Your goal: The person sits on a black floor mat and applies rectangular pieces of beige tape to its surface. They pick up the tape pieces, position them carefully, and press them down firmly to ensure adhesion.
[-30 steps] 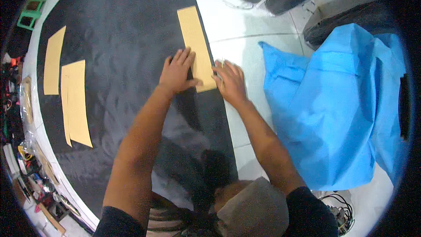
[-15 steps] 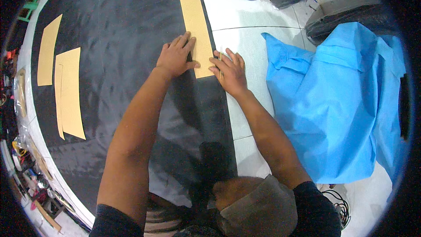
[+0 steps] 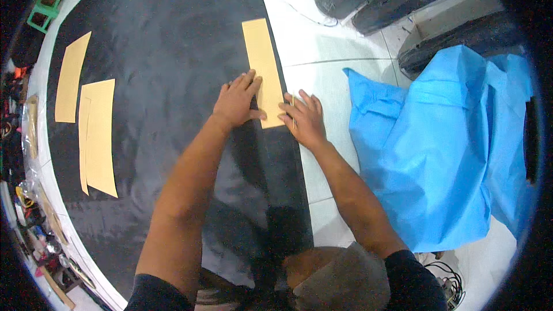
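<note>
A long tan card strip point(image 3: 266, 52) lies on a black sheet point(image 3: 173, 75), close along the sheet's right edge. My left hand point(image 3: 237, 99) rests on the strip's left edge, fingers spread and thumb near its lower end. At the lower right edge of the strip is my right hand point(image 3: 305, 118), with a thin pale stick point(image 3: 294, 103) held upright between its fingers. The stick's tip and exact kind are too small to make out. Further left on the sheet lie another tan card piece point(image 3: 73, 80) and a tan piece with a slit line point(image 3: 101, 138).
Crumpled blue fabric point(image 3: 420, 161) covers the white tiled floor point(image 3: 328, 178) at right. Several dark rolls point(image 3: 397, 0) lie at the upper right. Tools and clutter point(image 3: 43, 236) line the far left, below a green stool point(image 3: 46, 10). Black cables point(image 3: 452, 282) coil at lower right.
The whole scene sits lower in the picture, as my view has shifted. Both hands keep about the same places against the card strip, and the stick stays in my right hand.
</note>
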Demonstrator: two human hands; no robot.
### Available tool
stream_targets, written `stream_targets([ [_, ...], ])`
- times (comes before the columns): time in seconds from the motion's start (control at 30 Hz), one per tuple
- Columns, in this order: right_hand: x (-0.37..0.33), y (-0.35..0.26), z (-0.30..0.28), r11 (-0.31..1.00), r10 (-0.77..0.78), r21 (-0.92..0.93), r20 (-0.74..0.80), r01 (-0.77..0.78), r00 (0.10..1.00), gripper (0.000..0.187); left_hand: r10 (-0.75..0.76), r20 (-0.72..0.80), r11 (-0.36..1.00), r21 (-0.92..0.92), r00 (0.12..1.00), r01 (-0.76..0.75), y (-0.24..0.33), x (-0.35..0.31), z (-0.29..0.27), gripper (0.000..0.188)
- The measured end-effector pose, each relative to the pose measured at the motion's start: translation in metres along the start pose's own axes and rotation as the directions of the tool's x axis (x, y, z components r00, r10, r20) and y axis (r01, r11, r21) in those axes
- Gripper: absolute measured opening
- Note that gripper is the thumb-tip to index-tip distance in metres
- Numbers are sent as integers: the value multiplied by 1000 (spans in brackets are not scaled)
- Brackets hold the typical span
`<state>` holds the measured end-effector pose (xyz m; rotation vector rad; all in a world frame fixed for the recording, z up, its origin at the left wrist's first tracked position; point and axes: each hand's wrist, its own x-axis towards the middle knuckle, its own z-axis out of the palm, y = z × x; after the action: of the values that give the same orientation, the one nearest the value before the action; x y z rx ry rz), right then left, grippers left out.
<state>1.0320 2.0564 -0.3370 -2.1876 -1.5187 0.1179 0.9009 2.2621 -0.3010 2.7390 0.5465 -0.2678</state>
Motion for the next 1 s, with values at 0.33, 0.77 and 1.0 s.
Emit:
stream_targets([
  [0.33, -1, -3, 0, 1000, -14, -9, -2, 14, 1000, 32, -33, -7, 999, -7, 999, 33, 6, -7, -6, 110],
  [0.77, 2, -3, -2, 1000, -5, 22, -8, 5, 1000, 32, -25, -41, 999, -25, 999, 24, 2, -6, -3, 105],
  [1.0, 0, 7, 3, 986, 75, 154, -43, -68, 996, 32, -26, -36, 1000, 5, 999, 27, 5, -6, -3, 106],
])
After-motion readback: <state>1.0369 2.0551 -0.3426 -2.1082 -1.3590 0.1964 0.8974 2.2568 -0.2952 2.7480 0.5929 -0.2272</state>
